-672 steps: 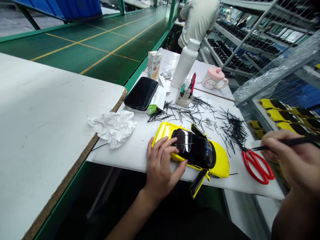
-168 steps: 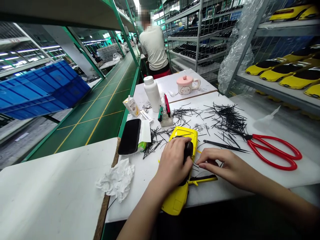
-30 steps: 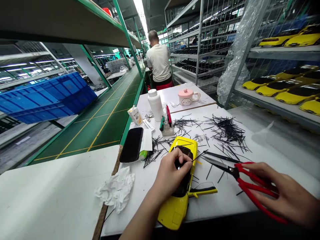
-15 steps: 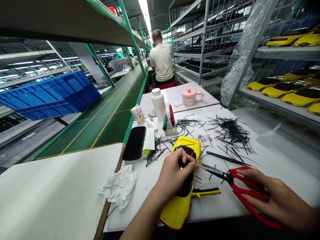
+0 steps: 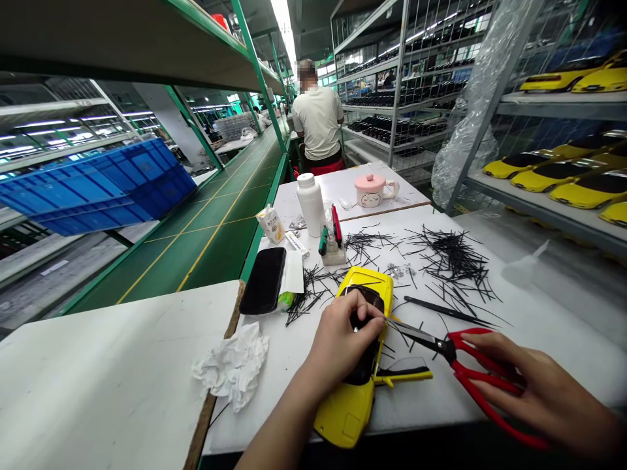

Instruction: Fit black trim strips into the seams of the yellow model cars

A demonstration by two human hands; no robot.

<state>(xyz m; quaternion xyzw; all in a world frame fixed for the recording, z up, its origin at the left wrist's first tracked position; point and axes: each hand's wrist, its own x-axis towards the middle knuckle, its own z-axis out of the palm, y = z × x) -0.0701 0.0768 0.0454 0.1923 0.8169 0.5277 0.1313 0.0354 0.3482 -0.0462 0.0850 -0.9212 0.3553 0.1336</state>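
Observation:
A yellow model car with a dark roof and windows lies lengthwise before me, its side door swung out to the right. My left hand rests over the car's middle, thumb and forefinger pinched together at its right side. What they pinch is too small to make out. Red-handled scissors are held in my right hand, fingers through the loops. Their blades point left, with the tips right at my left fingertips. Beyond the blades lies a pair of black tweezers.
Thin black strips lie heaped and scattered across the white table. A phone, crumpled tissue, white bottle, pen holder and lidded mug stand around. A conveyor runs left; a person sits ahead.
The scissors and my right hand have shifted very slightly left, and the blades look a little closer together. My left hand and the car stay in place.

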